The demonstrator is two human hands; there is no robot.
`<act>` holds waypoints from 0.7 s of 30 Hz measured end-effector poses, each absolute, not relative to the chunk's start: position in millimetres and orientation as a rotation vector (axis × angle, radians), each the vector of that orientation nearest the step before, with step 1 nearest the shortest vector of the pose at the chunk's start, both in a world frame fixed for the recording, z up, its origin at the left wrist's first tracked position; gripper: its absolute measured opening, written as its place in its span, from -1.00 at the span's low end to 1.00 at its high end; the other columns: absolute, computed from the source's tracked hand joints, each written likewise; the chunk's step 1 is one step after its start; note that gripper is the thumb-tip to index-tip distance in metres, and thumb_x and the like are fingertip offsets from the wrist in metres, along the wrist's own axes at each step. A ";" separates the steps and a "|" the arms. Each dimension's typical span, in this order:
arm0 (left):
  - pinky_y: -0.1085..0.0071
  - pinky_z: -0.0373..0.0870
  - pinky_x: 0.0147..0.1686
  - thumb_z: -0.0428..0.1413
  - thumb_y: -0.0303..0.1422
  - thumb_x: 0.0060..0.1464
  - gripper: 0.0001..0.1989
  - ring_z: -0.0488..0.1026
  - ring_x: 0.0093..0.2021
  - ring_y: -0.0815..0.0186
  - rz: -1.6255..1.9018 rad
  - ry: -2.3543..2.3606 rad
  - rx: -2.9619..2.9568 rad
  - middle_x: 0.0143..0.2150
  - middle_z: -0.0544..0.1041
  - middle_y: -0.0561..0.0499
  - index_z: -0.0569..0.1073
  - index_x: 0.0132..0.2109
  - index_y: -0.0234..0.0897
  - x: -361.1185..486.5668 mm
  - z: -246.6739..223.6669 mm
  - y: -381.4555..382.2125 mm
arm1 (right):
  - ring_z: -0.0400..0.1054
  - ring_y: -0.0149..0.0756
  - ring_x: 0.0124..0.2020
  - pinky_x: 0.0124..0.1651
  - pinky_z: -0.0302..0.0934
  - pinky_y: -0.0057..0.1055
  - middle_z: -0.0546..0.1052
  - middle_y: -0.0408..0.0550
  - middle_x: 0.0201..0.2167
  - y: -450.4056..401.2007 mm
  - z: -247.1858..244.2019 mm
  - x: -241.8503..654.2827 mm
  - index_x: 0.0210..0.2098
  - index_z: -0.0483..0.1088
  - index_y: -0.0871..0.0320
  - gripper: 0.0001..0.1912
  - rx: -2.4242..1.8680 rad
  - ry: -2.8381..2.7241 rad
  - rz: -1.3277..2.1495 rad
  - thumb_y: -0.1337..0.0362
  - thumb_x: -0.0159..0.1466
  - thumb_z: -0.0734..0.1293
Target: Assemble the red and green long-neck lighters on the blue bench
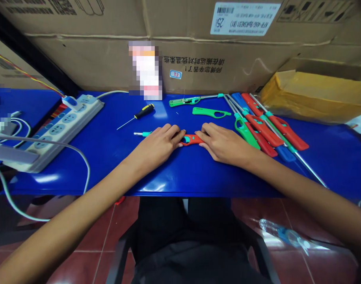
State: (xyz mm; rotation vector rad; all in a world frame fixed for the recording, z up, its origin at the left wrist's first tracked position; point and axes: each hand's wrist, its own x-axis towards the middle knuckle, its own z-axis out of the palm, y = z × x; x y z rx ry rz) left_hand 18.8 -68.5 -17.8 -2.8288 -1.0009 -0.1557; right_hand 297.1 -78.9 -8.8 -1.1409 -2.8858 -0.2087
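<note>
Both hands hold a red lighter (193, 139) just above or on the blue table, its metal nozzle pointing left. My left hand (162, 142) is closed round its middle, near the teal trigger. The fingers of my right hand (217, 141) pinch its right end. Behind them lie an opened green lighter (185, 102) with its insides showing and a loose green shell half (211, 113). A black and yellow screwdriver (144, 111) rests behind my left hand. To the right of my right hand is a pile of red, green and blue lighters (265, 130).
A white power strip (59, 128) with cables lies at the left. Large cardboard boxes (109, 63) stand along the back, and a taped open box (319, 94) is at the back right. The blue table's front edge (180, 193) runs before my lap.
</note>
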 end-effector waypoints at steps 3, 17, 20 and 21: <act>0.06 0.51 0.05 -0.06 -0.31 0.63 -0.46 0.48 0.23 -0.10 -0.125 -1.026 -2.765 0.30 0.53 -0.37 0.33 0.57 -0.45 17.0 -15.6 -75.0 | 0.43 0.10 0.05 0.04 0.39 -0.09 0.54 0.32 0.05 -79.4 -8.5 296.8 0.31 0.46 0.43 -0.57 -1.123 -2.887 -0.262 0.25 0.66 0.18; 0.22 0.58 -0.01 -0.12 -0.27 0.68 -0.56 0.57 0.02 0.10 -0.209 -0.840 -2.713 0.03 0.62 -0.20 0.58 0.25 -0.43 15.3 -19.3 -52.5 | 0.47 -0.06 -0.08 0.07 0.35 -0.16 0.51 0.09 -0.05 -55.8 -1.5 311.5 0.14 0.57 0.14 -0.55 -1.023 -2.815 0.186 0.11 0.68 0.10; 0.24 0.58 -0.03 -0.11 -0.28 0.67 -0.57 0.57 0.01 0.11 -0.242 -0.841 -2.717 0.00 0.62 -0.19 0.59 0.21 -0.43 15.4 -19.0 -53.2 | 0.48 -0.05 -0.07 0.10 0.36 -0.13 0.50 0.09 -0.06 -53.7 -0.2 311.4 0.14 0.58 0.15 -0.51 -1.026 -2.821 0.262 0.08 0.69 0.08; 0.24 0.58 -0.03 -0.11 -0.29 0.67 -0.57 0.57 0.01 0.10 -0.251 -0.844 -2.720 0.00 0.62 -0.20 0.59 0.21 -0.43 15.0 -19.2 -53.0 | 0.49 -0.04 -0.07 0.11 0.37 -0.11 0.50 0.09 -0.05 -54.4 0.2 311.1 0.15 0.58 0.16 -0.50 -1.032 -2.823 0.260 0.08 0.69 0.07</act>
